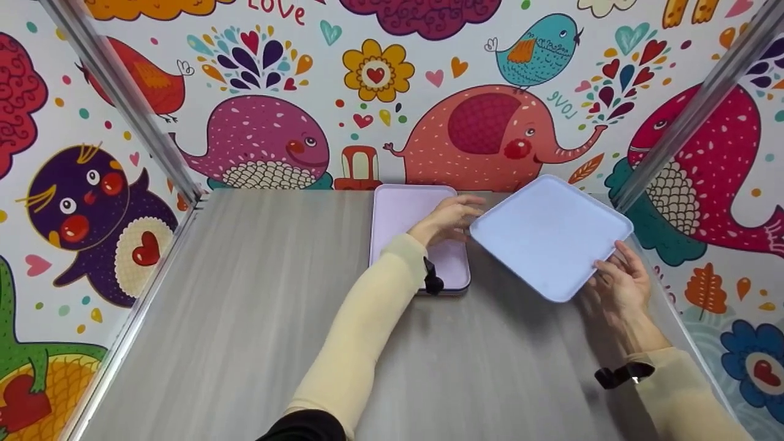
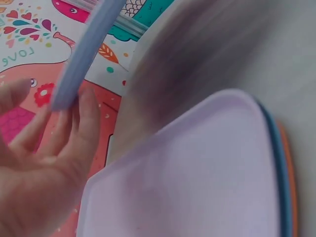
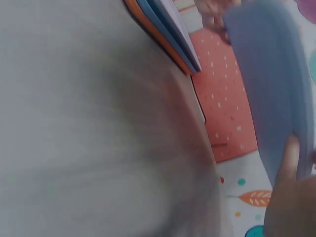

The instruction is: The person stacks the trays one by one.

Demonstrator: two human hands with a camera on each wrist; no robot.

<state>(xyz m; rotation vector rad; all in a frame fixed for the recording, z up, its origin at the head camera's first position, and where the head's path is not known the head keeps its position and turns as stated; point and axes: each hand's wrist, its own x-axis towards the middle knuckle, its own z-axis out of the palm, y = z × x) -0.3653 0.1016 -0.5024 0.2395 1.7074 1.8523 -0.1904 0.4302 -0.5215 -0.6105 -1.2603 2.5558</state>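
A light blue square tray [image 1: 551, 239] is held tilted above the right side of the table. My right hand [image 1: 625, 285] pinches its lower right edge, the thumb on one face and fingers on the other. My left hand [image 1: 450, 217] is at the tray's left corner. In the left wrist view, the left fingers [image 2: 86, 123] are extended right at that corner, with the thumb apart from it. Below the left forearm lies a stack of trays, with a lilac tray [image 1: 404, 211] on top. Under it show the edges of a blue tray [image 2: 279, 168] and an orange tray [image 2: 290, 173].
The grey table [image 1: 245, 294] ends at a back wall [image 1: 367, 131] printed with cartoon animals. Printed side walls stand left and right, with metal posts [image 1: 686, 116] at the corners. The tray stack sits against the back edge.
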